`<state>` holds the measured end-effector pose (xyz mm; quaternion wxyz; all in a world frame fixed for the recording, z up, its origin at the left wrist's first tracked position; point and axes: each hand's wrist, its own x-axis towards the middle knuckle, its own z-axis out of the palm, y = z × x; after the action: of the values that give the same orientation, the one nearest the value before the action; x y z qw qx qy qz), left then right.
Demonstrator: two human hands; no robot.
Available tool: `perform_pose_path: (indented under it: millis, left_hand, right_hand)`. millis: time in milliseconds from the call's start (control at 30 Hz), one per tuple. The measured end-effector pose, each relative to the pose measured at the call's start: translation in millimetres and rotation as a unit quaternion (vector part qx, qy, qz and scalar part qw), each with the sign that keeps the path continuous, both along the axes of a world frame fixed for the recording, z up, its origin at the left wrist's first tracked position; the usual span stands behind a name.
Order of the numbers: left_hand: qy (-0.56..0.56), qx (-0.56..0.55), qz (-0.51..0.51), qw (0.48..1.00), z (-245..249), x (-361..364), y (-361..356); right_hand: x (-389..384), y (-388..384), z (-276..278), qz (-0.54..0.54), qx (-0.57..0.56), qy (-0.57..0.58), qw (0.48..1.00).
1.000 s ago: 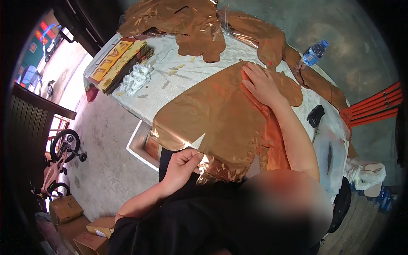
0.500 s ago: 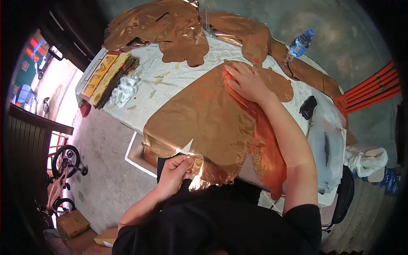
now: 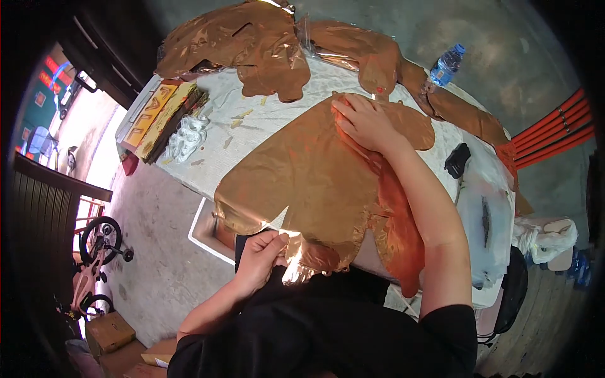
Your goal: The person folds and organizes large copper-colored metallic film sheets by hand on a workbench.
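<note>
A large flat sheet of brown-gold foil, which looks like an uninflated foil balloon [image 3: 296, 170], lies across the near part of the table. Its right side shows shiny orange-red [image 3: 406, 246], and its lower edge hangs over the table edge. With thumb and fingers pinched together, my left hand [image 3: 257, 259] grips that lower edge beside a V-shaped notch. My right hand [image 3: 365, 124] rests on the foil's upper part, fingers stretched out where brown meets orange.
More brown foil pieces [image 3: 233, 41] lie along the far table edge, near a water bottle [image 3: 447, 65]. On the left are a yellow printed stack [image 3: 164, 116] and white string [image 3: 187, 135]. A black object [image 3: 457, 160] and clear plastic bags [image 3: 482, 214] lie right.
Both hands keep nearly the same places on the foil. The whole view has shifted very slightly.
</note>
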<state>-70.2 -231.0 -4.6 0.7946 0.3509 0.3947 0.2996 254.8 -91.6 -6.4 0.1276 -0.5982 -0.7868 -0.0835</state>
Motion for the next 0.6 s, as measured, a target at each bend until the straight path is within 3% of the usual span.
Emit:
perform_pose_path:
  millis: [367,600]
  left_hand:
    - [-0.005,0.015,-0.005,1.000,-4,0,-1]
    - [0.080,0.113,-0.019,0.990,5,-1,-2]
  right_hand:
    - [-3,-4,7,-0.026,-0.049,-0.019,0.998]
    - [-1,-3,4,-0.026,-0.055,-0.019,0.998]
